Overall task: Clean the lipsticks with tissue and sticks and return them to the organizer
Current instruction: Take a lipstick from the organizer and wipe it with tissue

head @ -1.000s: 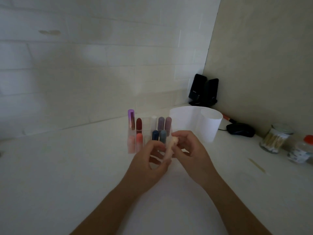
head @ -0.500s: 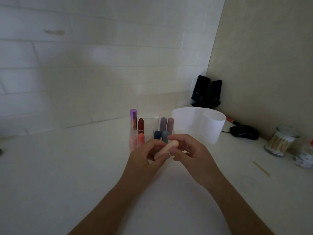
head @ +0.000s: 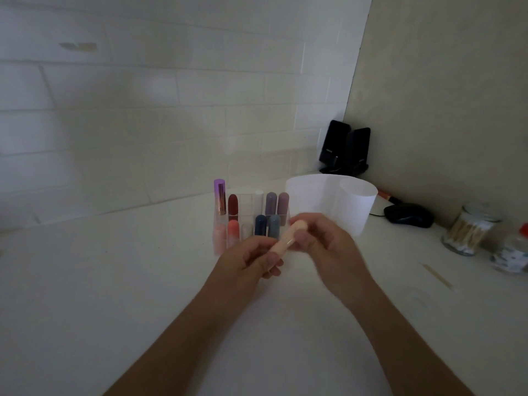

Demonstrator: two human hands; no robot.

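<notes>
Left hand (head: 248, 261) and right hand (head: 328, 247) hold peach lipstick (head: 288, 237); speaker (head: 335, 144) lettering blurred.

The rear wall (head: 143, 110) was faced with white rectangular tiles laid in a brick pattern. One tile near the upper left carried a pale, elongated mark (head: 78, 47). On the right this wall met a plain beige side wall (head: 443, 81) at a vertical corner. A white worktop (head: 85, 295) ran along both walls. Two black speakers (head: 345, 150) stood close together in the corner. A black mouse (head: 408, 215) lay near the side wall, its cable leading left. Lighting was dim, with a soft brighter patch on the tiles.
</notes>
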